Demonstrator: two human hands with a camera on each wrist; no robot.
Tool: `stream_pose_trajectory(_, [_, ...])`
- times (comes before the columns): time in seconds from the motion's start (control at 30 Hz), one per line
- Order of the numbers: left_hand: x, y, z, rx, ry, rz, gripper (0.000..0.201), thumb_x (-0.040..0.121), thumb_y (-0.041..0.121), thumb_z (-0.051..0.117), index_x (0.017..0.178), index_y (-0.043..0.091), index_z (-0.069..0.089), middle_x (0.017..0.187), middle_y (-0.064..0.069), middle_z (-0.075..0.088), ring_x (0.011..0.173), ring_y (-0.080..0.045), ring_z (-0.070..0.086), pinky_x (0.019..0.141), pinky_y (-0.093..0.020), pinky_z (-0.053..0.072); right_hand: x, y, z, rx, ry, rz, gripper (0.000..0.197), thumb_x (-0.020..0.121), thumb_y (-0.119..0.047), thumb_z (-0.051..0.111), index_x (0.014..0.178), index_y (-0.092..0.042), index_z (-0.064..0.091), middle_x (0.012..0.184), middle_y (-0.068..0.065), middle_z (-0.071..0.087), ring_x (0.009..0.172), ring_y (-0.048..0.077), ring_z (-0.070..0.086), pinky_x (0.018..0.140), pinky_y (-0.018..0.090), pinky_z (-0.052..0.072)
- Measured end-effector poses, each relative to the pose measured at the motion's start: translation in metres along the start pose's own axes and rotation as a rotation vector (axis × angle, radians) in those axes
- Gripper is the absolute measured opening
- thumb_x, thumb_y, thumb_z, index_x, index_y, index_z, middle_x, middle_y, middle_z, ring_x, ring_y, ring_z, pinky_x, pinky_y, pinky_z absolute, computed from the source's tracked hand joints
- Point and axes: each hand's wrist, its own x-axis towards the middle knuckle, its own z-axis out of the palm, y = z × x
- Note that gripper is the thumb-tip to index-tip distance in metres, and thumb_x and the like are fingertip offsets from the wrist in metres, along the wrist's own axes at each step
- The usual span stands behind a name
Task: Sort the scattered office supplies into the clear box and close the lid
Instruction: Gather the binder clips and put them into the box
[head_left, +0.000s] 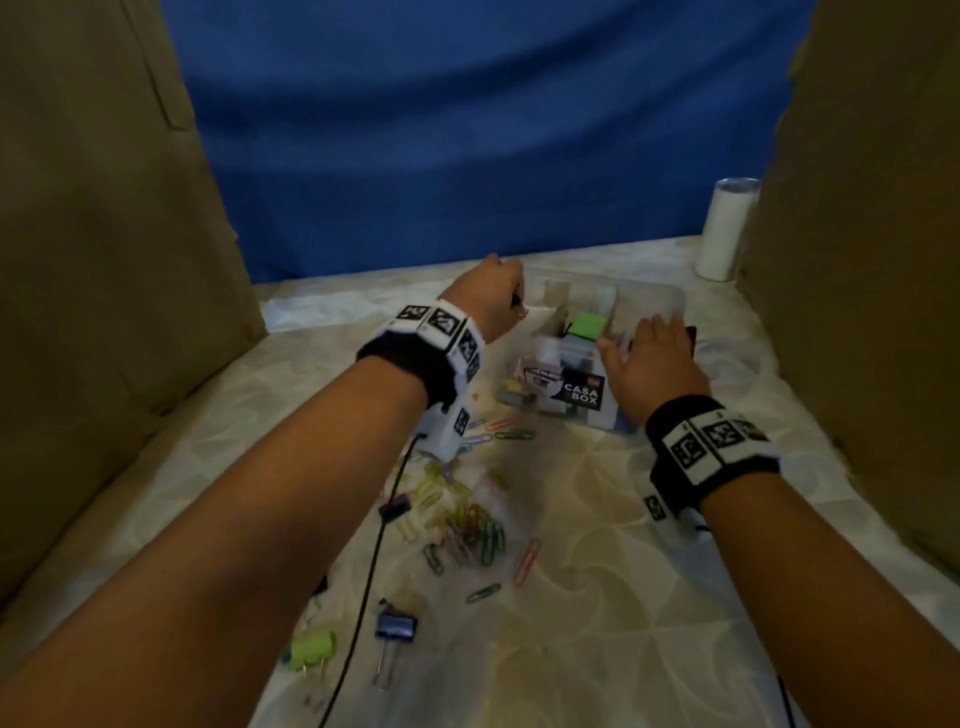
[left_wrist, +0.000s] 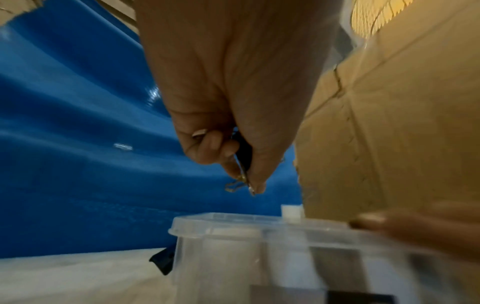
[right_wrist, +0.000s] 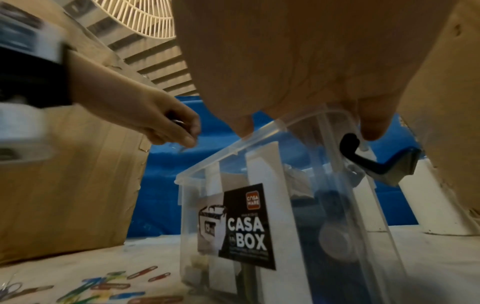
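Observation:
The clear box (head_left: 649, 299) with a black "CASA BOX" label (right_wrist: 246, 226) stands open in the middle of the table; dividers and a green item (head_left: 587, 325) show inside. Just above the box's far left corner, my left hand (left_wrist: 246, 181) pinches a black binder clip (left_wrist: 244, 150) by its wire handles. My right hand (head_left: 639, 332) rests flat on the box's near right rim (right_wrist: 262, 131), fingers straight, beside a black latch (right_wrist: 363, 160). Several coloured paper clips (head_left: 467, 519) lie scattered in front of the box.
A dark binder clip (head_left: 396, 626) and a green binder clip (head_left: 311, 647) lie near the front left. A white cylinder (head_left: 724, 228) stands at the back right. Cardboard walls (head_left: 104, 234) close both sides, a blue sheet (head_left: 467, 130) the back. A black cable (head_left: 363, 597) crosses the table.

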Motion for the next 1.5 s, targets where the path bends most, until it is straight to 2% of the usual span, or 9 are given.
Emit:
stream_pose_trajectory(0.17, [0.046, -0.008, 0.026, 0.168, -0.118, -0.074, 0.033, 0.085, 0.015, 0.063, 0.116, 0.009, 0.052, 0.121, -0.018, 0.052, 0.106, -0.036, 0.057, 0.091, -0.043, 0.049, -0.006, -0.001, -0.004, -0.032, -0.005, -0.015, 0.069, 0.101, -0.044, 0.020, 0.145, 0.009, 0.024, 0.155, 0.023, 0.025, 0.146, 0.033, 0.013, 0.121, 0.040, 0.001])
stream_pose_trajectory(0.4, [0.054, -0.006, 0.032, 0.140, -0.193, -0.071, 0.037, 0.091, 0.022, 0.056, 0.127, 0.014, 0.052, 0.130, -0.009, 0.058, 0.117, -0.027, 0.055, 0.093, -0.028, 0.042, -0.001, 0.002, 0.004, 0.015, 0.028, -0.006, 0.071, 0.100, -0.048, 0.021, 0.146, 0.006, 0.026, 0.155, 0.023, 0.023, 0.146, 0.034, 0.011, 0.121, 0.040, 0.004])
stream_pose_trajectory(0.63, [-0.070, 0.015, -0.001, -0.032, -0.055, 0.109, 0.044, 0.091, 0.029, 0.057, 0.133, 0.020, 0.048, 0.141, -0.005, 0.046, 0.118, -0.021, 0.054, 0.094, -0.030, 0.044, 0.003, 0.008, 0.003, 0.141, 0.019, -0.001, 0.066, 0.097, -0.051, 0.026, 0.144, -0.005, 0.032, 0.157, 0.020, 0.016, 0.147, 0.035, 0.006, 0.120, 0.045, 0.009])
stream_pose_trajectory(0.73, [-0.142, 0.016, -0.003, -0.067, -0.122, 0.147, 0.035, 0.091, 0.032, 0.057, 0.125, 0.023, 0.054, 0.128, 0.001, 0.054, 0.109, -0.015, 0.057, 0.087, -0.030, 0.048, -0.010, 0.000, -0.002, 0.046, 0.005, -0.019, 0.076, 0.094, -0.056, 0.033, 0.151, -0.009, 0.017, 0.161, 0.017, -0.003, 0.147, 0.038, -0.006, 0.120, 0.051, 0.000])
stream_pose_trajectory(0.87, [-0.223, 0.000, 0.008, -0.139, -0.331, 0.086, 0.024, 0.090, 0.035, 0.059, 0.113, 0.029, 0.060, 0.106, 0.013, 0.059, 0.087, -0.001, 0.058, 0.078, -0.026, 0.052, -0.064, -0.035, -0.007, 0.026, 0.023, -0.288, 0.076, 0.091, -0.052, 0.047, 0.151, -0.014, 0.017, 0.161, 0.014, 0.002, 0.147, 0.037, -0.001, 0.118, 0.050, 0.002])
stream_pose_trajectory(1.0, [-0.285, -0.003, 0.029, -0.172, -0.621, 0.023, 0.025, 0.084, 0.044, 0.065, 0.104, 0.029, 0.062, 0.096, 0.014, 0.059, 0.080, -0.002, 0.055, 0.072, -0.022, 0.049, -0.124, -0.077, 0.000, 0.165, -0.369, -0.734, 0.045, 0.092, -0.032, 0.057, 0.134, -0.019, 0.049, 0.143, 0.007, 0.043, 0.131, 0.024, 0.038, 0.107, 0.032, 0.031])
stream_pose_trajectory(1.13, [-0.316, -0.002, 0.051, -0.084, -0.673, -0.105, 0.036, 0.070, 0.054, 0.071, 0.093, 0.033, 0.055, 0.090, 0.012, 0.057, 0.079, -0.009, 0.054, 0.070, -0.028, 0.049, -0.162, -0.116, 0.019, 0.029, -0.486, -1.023, 0.034, 0.092, -0.022, 0.054, 0.126, -0.021, 0.053, 0.128, 0.001, 0.053, 0.119, 0.022, 0.047, 0.098, 0.040, 0.044])
stream_pose_trajectory(1.33, [-0.325, 0.001, 0.055, -0.160, -0.578, -0.077, 0.029, 0.075, 0.035, 0.072, 0.093, 0.022, 0.054, 0.088, 0.005, 0.060, 0.076, -0.015, 0.056, 0.064, -0.028, 0.048, -0.180, -0.136, 0.036, -0.159, -0.526, -1.155, 0.038, 0.094, -0.012, 0.051, 0.129, -0.026, 0.046, 0.128, 0.004, 0.041, 0.112, 0.027, 0.045, 0.086, 0.043, 0.048])
stream_pose_trajectory(1.5, [-0.330, -0.006, 0.054, -0.199, -0.600, -0.055, 0.024, 0.082, 0.026, 0.065, 0.105, 0.022, 0.058, 0.099, 0.003, 0.063, 0.084, -0.012, 0.056, 0.073, -0.026, 0.048, -0.183, -0.137, 0.043, -0.144, -0.566, -1.075, 0.027, 0.093, -0.010, 0.050, 0.119, -0.016, 0.050, 0.119, 0.008, 0.041, 0.102, 0.029, 0.050, 0.082, 0.040, 0.046])
